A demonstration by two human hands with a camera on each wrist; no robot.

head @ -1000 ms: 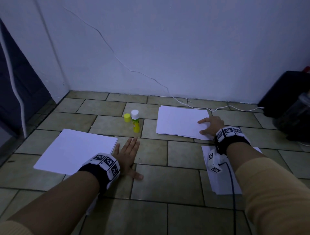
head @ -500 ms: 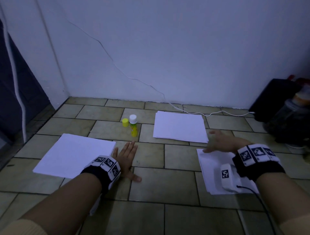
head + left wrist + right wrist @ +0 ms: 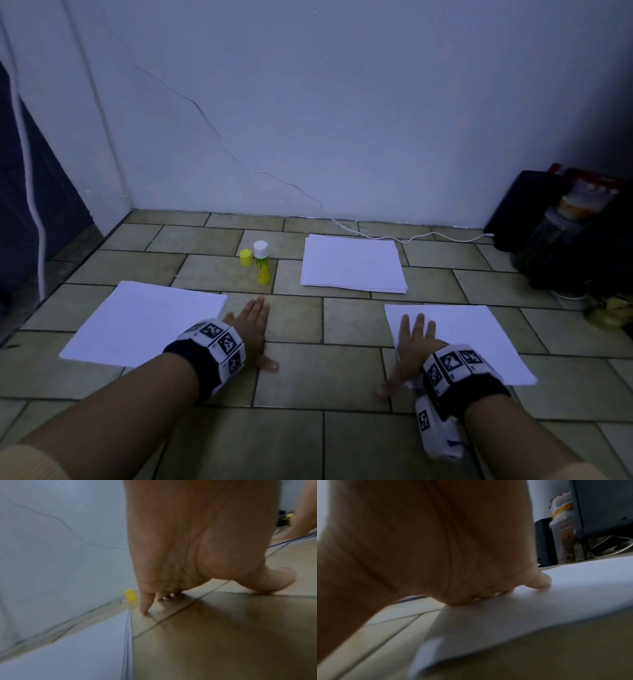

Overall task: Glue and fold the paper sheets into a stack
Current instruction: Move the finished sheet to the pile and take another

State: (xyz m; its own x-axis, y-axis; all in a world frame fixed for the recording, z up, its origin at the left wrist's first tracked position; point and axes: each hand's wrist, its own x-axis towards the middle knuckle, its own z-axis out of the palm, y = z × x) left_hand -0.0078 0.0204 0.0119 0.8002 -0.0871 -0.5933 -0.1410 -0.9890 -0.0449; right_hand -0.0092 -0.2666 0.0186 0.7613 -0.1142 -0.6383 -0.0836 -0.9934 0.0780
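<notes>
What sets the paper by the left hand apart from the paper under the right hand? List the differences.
1. The left paper is untouched, with the left hand flat on the floor tiles beside it; the right paper has the right hand resting flat on it.
2. The left paper's edge shows several stacked sheets; the right paper looks thinner, its near edge lifting slightly.

Both are plain white and lie on the floor.
</notes>
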